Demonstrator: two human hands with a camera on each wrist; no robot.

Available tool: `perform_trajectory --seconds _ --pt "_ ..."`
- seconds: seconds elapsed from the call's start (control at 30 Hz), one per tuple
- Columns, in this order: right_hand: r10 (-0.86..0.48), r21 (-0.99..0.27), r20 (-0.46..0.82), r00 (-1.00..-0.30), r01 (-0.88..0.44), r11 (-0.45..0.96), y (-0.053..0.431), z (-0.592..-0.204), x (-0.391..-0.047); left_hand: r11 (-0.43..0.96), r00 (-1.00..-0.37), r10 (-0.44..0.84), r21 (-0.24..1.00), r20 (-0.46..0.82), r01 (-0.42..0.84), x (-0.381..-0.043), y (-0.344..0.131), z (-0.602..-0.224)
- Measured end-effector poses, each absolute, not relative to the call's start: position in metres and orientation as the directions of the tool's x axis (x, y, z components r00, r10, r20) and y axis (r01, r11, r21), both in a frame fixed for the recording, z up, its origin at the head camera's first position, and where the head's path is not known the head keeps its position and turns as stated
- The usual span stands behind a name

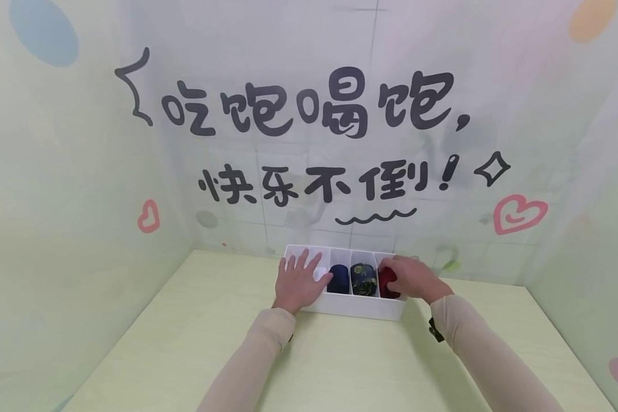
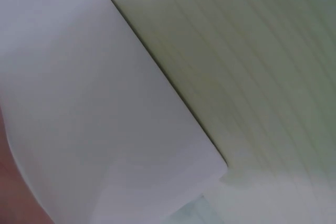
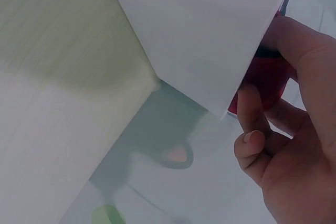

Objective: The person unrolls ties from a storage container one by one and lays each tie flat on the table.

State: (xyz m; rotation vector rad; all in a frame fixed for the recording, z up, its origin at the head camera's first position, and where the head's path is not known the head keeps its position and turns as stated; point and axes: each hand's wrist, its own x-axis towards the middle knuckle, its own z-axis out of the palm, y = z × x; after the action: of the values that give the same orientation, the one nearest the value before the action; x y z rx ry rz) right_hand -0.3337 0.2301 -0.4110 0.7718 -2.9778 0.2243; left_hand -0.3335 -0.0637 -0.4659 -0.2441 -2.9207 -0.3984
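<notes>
A white divided box [image 1: 355,307] stands by the back wall. In its compartments sit a navy fabric roll [image 1: 339,280], a dark floral fabric roll [image 1: 363,280] and a red fabric roll [image 1: 387,282]. My left hand [image 1: 297,284] lies over the leftmost compartment, fingers spread, its thumb reaching toward the navy roll. At the right end, my right hand [image 1: 414,277] reaches into the last compartment and grips the red roll between thumb and fingers. In the right wrist view, the red roll [image 3: 265,80] shows between the fingers, partly hidden by the box wall.
A pale wood-grain table [image 1: 340,360] spreads out in front of the box. Behind it rises a printed wall [image 1: 309,229] with black lettering, and side walls stand at left and right.
</notes>
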Motion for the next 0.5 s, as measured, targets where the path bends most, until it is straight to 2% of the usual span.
perform_trajectory --seconds 0.5 --pt "-0.457 -0.177 0.055 -0.888 -0.459 0.870 0.2234 -0.4022 -0.3319 0.949 -0.966 0.143 0.246 0.216 0.196 -0.3292 -0.0650 -0.4622"
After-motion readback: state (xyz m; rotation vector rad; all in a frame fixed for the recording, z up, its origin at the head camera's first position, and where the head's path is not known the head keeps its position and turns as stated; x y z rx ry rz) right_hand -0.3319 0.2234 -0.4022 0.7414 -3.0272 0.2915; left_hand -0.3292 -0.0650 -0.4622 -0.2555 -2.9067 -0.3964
